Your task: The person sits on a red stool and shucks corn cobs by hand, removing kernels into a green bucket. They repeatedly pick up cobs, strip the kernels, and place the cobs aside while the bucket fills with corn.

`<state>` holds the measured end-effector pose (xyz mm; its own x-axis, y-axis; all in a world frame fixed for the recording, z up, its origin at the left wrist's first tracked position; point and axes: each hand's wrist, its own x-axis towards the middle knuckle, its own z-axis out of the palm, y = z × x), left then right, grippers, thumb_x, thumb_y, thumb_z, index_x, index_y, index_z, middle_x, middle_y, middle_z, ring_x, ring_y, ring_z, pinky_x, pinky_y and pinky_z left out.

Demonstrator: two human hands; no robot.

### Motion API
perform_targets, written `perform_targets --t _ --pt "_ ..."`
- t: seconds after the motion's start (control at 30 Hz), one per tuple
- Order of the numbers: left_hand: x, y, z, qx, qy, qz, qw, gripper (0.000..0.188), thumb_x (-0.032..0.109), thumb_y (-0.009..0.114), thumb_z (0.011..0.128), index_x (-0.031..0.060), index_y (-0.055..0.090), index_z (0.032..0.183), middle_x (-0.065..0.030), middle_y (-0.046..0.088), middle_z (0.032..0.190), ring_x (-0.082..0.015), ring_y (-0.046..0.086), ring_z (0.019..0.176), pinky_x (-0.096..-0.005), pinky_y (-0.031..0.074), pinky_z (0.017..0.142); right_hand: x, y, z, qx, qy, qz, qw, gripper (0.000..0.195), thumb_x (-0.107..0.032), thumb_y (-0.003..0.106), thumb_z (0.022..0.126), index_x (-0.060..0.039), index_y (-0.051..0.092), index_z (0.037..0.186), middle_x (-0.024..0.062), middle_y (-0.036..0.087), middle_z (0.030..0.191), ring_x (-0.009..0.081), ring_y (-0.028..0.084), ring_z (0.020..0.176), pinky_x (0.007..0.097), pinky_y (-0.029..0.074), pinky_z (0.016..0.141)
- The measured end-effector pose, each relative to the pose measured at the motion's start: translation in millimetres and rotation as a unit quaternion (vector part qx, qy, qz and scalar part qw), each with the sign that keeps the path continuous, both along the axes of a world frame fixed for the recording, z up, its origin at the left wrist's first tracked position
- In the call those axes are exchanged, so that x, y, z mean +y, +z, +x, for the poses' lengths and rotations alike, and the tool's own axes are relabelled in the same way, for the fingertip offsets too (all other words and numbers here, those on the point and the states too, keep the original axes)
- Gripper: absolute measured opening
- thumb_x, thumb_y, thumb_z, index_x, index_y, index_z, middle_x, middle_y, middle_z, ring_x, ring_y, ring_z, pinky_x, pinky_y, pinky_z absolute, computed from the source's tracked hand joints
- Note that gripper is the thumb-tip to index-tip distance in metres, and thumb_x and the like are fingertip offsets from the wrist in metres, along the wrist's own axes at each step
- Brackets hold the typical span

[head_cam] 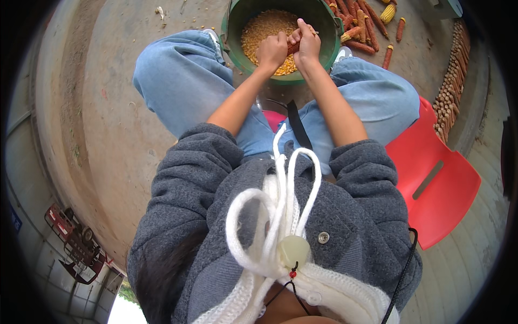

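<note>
A reddish corn cob (293, 48) lies between my two hands over a green bucket (238, 67). My left hand (272, 50) is closed on the cob's near left end. Around its other end wraps my right hand (306, 42), fingers curled, the thumb pointing up. Much of the cob is hidden by the fingers. Loose yellow corn kernels (267, 26) cover the bottom of the bucket, below the hands. The bucket stands on the ground between my feet.
Bare red cobs (370, 34) are heaped right of the bucket, with a yellow ear of corn (388, 13) beyond. A long stack of cobs (451, 81) lines the right side. A red plastic chair (441, 190) stands at the right. Farther off at lower left is a red machine (75, 243).
</note>
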<state>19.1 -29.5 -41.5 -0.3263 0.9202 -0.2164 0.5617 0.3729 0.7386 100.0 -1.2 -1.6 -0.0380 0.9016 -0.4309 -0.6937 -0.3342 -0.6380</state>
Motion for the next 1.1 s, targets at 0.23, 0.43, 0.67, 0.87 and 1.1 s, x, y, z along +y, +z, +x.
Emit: perform_targets --t 0.23,0.43,0.67,0.87,1.1 --pt "2.6 -18.3 -4.3 -0.004 -0.056 0.047 0.997 0.033 0.028 0.048 0.077 -0.0038 0.056 0.071 -0.0267 0.057 0.068 -0.0403 0.057 0.065 -0.0446 0.045 0.057 -5.0 2.5 -3.1 -0.057 0.047 0.043 0.996 0.027 -0.012 0.054 0.081 -0.0101 0.037 0.059 -0.0008 0.035 0.048 0.0094 0.034 0.043 0.0247 0.032 0.042" --pt "8.2 15.1 -10.0 -0.304 0.078 -0.106 0.943 0.047 0.036 0.036 0.082 -0.0046 0.059 0.075 -0.0169 0.059 0.065 -0.0284 0.058 0.059 -0.0385 0.044 0.058 -1.1 14.1 1.5 -0.025 0.082 0.055 0.995 0.028 -0.016 0.053 0.082 -0.0110 0.037 0.060 -0.0008 0.031 0.047 0.0116 0.033 0.042 0.0282 0.036 0.048" --pt "13.3 -12.2 -29.5 -0.233 0.042 -0.001 0.972 0.053 0.035 0.022 0.086 0.0087 0.067 0.081 -0.0139 0.063 0.084 -0.0257 0.058 0.086 -0.0321 0.040 0.081 23.6 6.8 24.0 0.030 -0.027 0.044 0.998 0.023 -0.015 0.054 0.081 -0.0115 0.038 0.064 0.0000 0.033 0.046 0.0128 0.036 0.041 0.0298 0.038 0.046" --pt "10.4 5.9 -16.6 -0.121 -0.038 0.061 0.990 0.052 0.037 0.024 0.089 0.0061 0.065 0.086 -0.0161 0.063 0.083 -0.0263 0.060 0.074 -0.0346 0.046 0.065 24.9 -1.6 28.9 0.011 -0.087 0.015 0.996 0.022 -0.016 0.052 0.081 -0.0113 0.037 0.065 -0.0002 0.033 0.046 0.0127 0.036 0.041 0.0302 0.038 0.047" --pt "9.6 -2.7 -18.6 -0.040 -0.156 -0.004 0.987 0.058 0.044 0.030 0.087 0.0014 0.062 0.064 -0.0132 0.059 0.057 -0.0268 0.058 0.054 -0.0364 0.046 0.058 24.8 4.6 31.3 0.053 -0.009 0.050 0.997 0.026 -0.020 0.049 0.083 -0.0110 0.037 0.062 -0.0003 0.029 0.045 0.0127 0.032 0.042 0.0315 0.037 0.050"
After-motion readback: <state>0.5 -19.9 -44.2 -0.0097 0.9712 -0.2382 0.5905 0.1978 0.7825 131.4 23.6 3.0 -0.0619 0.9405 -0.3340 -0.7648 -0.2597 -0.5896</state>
